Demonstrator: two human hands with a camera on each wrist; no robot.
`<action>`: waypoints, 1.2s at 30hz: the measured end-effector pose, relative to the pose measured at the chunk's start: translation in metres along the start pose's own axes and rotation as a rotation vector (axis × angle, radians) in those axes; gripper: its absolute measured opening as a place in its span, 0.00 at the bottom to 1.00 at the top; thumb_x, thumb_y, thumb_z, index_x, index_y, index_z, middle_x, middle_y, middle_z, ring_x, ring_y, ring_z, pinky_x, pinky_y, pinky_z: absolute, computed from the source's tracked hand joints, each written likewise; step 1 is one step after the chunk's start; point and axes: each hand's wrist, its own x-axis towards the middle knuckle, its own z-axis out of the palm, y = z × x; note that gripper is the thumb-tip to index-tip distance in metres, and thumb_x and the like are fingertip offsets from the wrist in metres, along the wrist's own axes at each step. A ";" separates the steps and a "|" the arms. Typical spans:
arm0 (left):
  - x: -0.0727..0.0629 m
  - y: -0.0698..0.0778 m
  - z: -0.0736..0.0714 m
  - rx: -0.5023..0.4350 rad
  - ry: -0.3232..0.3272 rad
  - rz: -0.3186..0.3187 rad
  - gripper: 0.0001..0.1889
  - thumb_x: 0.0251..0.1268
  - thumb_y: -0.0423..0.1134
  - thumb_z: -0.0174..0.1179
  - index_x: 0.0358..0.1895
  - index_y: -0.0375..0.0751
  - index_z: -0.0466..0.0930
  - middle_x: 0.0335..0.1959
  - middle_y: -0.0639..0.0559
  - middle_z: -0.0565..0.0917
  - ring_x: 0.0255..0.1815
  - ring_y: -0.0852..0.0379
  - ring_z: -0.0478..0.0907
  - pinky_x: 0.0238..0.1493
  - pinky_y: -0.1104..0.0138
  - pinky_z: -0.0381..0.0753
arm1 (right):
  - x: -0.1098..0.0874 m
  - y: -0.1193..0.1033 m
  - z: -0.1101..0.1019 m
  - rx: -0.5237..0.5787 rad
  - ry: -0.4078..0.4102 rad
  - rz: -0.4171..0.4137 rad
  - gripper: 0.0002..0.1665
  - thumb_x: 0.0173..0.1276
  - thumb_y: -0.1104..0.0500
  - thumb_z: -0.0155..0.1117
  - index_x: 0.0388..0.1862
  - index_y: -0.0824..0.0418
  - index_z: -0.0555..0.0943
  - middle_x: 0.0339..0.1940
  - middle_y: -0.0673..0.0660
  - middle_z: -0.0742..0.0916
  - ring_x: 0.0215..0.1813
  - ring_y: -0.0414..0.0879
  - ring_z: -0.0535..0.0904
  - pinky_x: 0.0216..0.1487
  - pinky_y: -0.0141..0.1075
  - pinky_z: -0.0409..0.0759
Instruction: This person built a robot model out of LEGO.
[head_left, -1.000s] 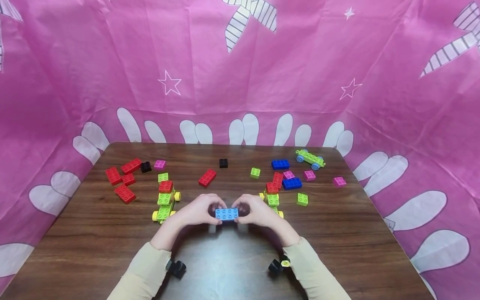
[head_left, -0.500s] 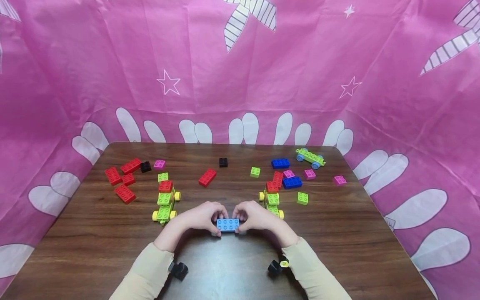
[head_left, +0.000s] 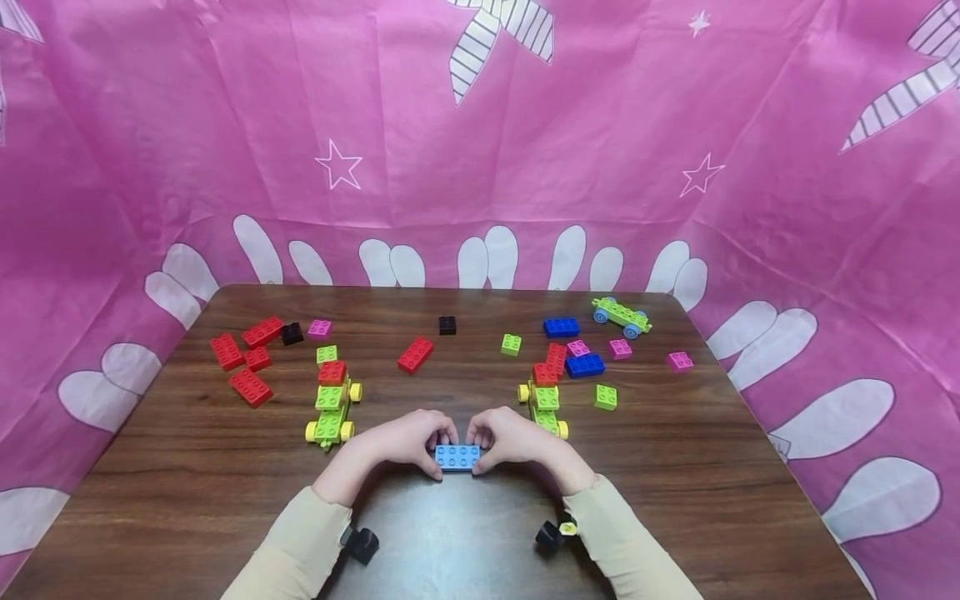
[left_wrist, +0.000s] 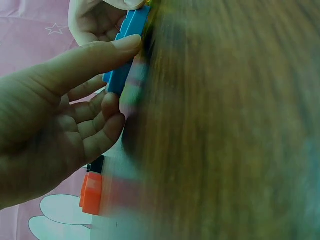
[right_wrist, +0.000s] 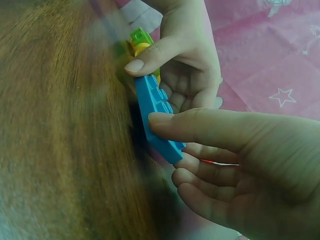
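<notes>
A light blue brick (head_left: 457, 457) with two rows of studs lies level between both hands, close over the near middle of the table. My left hand (head_left: 408, 439) pinches its left end, thumb on the near side and fingers behind. At the opposite end my right hand (head_left: 510, 437) pinches it the same way. Both thumbs press the long side of the blue brick (right_wrist: 154, 120) in the right wrist view. To the left stands a green wheeled base (head_left: 328, 427) with yellow wheels, bearing green and red bricks. A similar wheeled base (head_left: 547, 423) stands beyond the right hand, partly hidden by it.
Several red bricks (head_left: 250, 387) lie at the left on the wooden table (head_left: 172, 500). Dark blue bricks (head_left: 584, 365), pink bricks (head_left: 620, 349) and a green brick (head_left: 606, 397) lie at the right. A green base with blue wheels (head_left: 622, 317) stands at the back right.
Both hands have drawn the light blue brick toward the near edge of the table, slowing in the last half second. The other bricks stay where they were.
</notes>
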 end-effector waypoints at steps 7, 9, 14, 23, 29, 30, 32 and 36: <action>0.001 0.001 0.001 0.003 -0.014 -0.023 0.20 0.44 0.35 0.77 0.42 0.43 0.79 0.35 0.57 0.76 0.35 0.63 0.71 0.37 0.71 0.73 | 0.000 0.001 0.001 -0.009 -0.016 0.016 0.16 0.50 0.56 0.80 0.34 0.56 0.81 0.27 0.45 0.81 0.32 0.37 0.74 0.35 0.29 0.75; 0.001 0.001 0.002 0.000 -0.019 -0.032 0.20 0.44 0.34 0.77 0.42 0.44 0.80 0.36 0.57 0.77 0.35 0.62 0.71 0.37 0.71 0.74 | 0.000 0.001 0.000 -0.011 -0.018 0.018 0.16 0.50 0.56 0.80 0.34 0.56 0.81 0.27 0.45 0.81 0.31 0.37 0.74 0.35 0.29 0.75; 0.000 0.001 0.002 -0.010 -0.029 -0.049 0.20 0.45 0.33 0.77 0.43 0.44 0.80 0.37 0.57 0.77 0.36 0.61 0.72 0.39 0.70 0.74 | -0.001 0.001 0.000 -0.012 -0.028 0.026 0.16 0.50 0.57 0.80 0.34 0.56 0.81 0.27 0.46 0.81 0.31 0.37 0.74 0.35 0.29 0.75; 0.001 0.000 0.002 -0.008 -0.018 -0.018 0.20 0.42 0.31 0.77 0.42 0.41 0.80 0.36 0.57 0.78 0.35 0.62 0.72 0.38 0.72 0.74 | 0.000 0.003 -0.001 -0.012 -0.040 0.039 0.16 0.50 0.57 0.81 0.35 0.56 0.81 0.27 0.46 0.81 0.32 0.37 0.74 0.36 0.28 0.75; 0.001 0.000 0.000 -0.020 -0.024 -0.020 0.23 0.43 0.32 0.77 0.45 0.40 0.80 0.36 0.56 0.78 0.36 0.62 0.72 0.39 0.71 0.75 | -0.001 0.003 -0.001 0.004 -0.047 0.036 0.18 0.50 0.58 0.81 0.37 0.57 0.82 0.28 0.46 0.81 0.32 0.37 0.74 0.36 0.28 0.75; 0.000 0.000 -0.001 -0.029 -0.028 -0.021 0.24 0.43 0.32 0.77 0.46 0.40 0.80 0.37 0.56 0.78 0.36 0.62 0.73 0.39 0.71 0.75 | -0.001 0.003 -0.001 0.005 -0.047 0.033 0.18 0.50 0.58 0.81 0.37 0.57 0.82 0.28 0.46 0.81 0.32 0.37 0.74 0.36 0.28 0.75; -0.001 0.000 -0.003 -0.053 -0.036 -0.023 0.25 0.44 0.32 0.77 0.48 0.39 0.79 0.38 0.55 0.79 0.38 0.61 0.74 0.41 0.70 0.77 | -0.001 0.003 -0.001 0.002 -0.047 0.030 0.19 0.49 0.58 0.81 0.38 0.57 0.82 0.29 0.46 0.81 0.33 0.37 0.74 0.36 0.28 0.75; -0.005 0.000 -0.010 -0.083 -0.044 -0.033 0.26 0.46 0.34 0.76 0.52 0.39 0.79 0.42 0.53 0.81 0.42 0.59 0.76 0.45 0.67 0.78 | 0.000 0.005 -0.002 -0.002 -0.043 0.018 0.20 0.49 0.58 0.81 0.40 0.58 0.82 0.30 0.46 0.81 0.34 0.37 0.75 0.38 0.28 0.76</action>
